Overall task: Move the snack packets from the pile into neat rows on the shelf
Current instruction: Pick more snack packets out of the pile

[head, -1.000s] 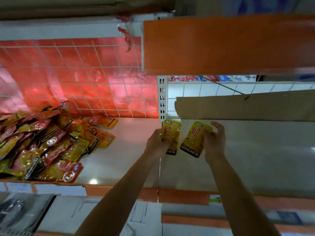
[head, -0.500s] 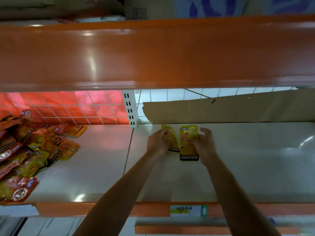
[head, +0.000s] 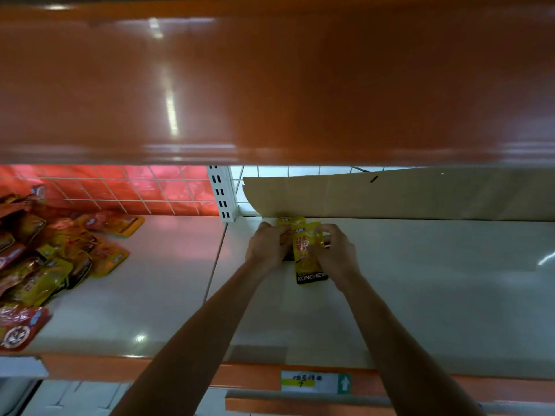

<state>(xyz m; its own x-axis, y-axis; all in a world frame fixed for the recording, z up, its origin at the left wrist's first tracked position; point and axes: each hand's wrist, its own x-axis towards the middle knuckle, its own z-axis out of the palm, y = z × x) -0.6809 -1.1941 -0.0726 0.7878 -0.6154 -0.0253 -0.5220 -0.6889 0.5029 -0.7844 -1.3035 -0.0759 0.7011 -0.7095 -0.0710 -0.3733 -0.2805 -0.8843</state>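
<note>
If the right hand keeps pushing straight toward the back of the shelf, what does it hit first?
Probably the cardboard sheet leaning along the back. The right hand holds a yellow packet pointing at it, with little bare shelf between, though depth is unclear.

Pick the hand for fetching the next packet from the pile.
Left. The left hand is on the side nearer the pile; the right hand grips the front yellow packet and would have to cross over.

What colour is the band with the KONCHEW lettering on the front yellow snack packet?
Black with white lettering, on the yellow snack packet; head view.
</note>
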